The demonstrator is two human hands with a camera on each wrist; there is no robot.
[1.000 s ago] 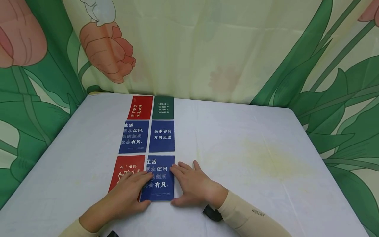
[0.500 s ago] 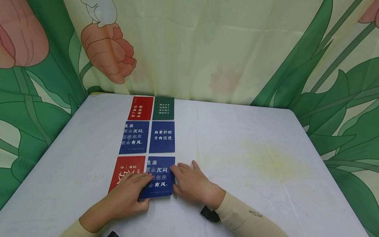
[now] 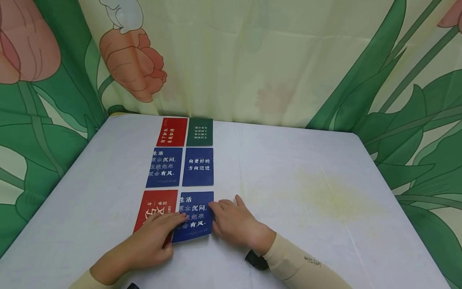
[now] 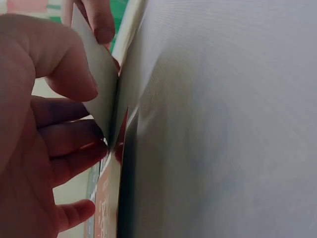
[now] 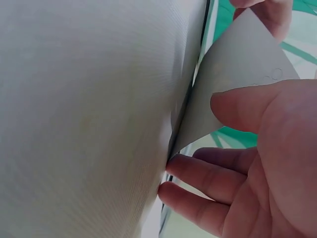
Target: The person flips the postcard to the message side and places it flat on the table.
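Observation:
A blue card (image 3: 196,212) with white Chinese lettering lies at the near right of a block of cards, its near edge raised and slightly bent. My right hand (image 3: 232,220) pinches its right edge; in the right wrist view the thumb (image 5: 235,106) is on the pale underside (image 5: 233,59). My left hand (image 3: 148,241) rests its fingertips on the card's left side, its thumb below the near left corner. In the left wrist view that thumb (image 4: 79,79) overlaps the tilted card (image 4: 101,69). A red card (image 3: 157,206) lies beside it, partly under my left hand.
Beyond lie two blue cards, the left one (image 3: 164,166) and the right one (image 3: 197,166). Farther back are a red card (image 3: 171,132) and a green card (image 3: 200,132). All lie on a white-covered table (image 3: 288,180) backed by a flower-patterned curtain (image 3: 231,60).
The blue card's near edge has lifted off the table. My right thumb has drawn in to the card's edge, and my left thumb has shifted left, away from the near corner.

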